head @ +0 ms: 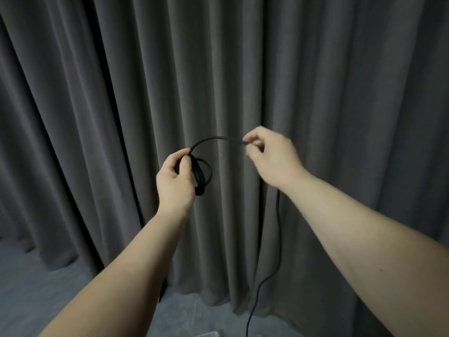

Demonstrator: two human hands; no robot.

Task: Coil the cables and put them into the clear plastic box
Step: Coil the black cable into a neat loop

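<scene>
A black cable [213, 139] arches between my two hands in front of a dark curtain. My left hand [175, 182] grips a small bundle of black loops [203, 175] that hangs from its fist. My right hand [268, 156] pinches the cable a little higher and to the right. From below my right wrist the loose length of cable [279, 229] drops down to the floor and runs off the bottom edge. A pale corner of the clear plastic box [209, 334] shows at the bottom edge, below my arms.
A dark grey pleated curtain [243, 69] fills the background and reaches the grey floor [36, 288]. Both forearms stretch forward from the bottom corners of the view.
</scene>
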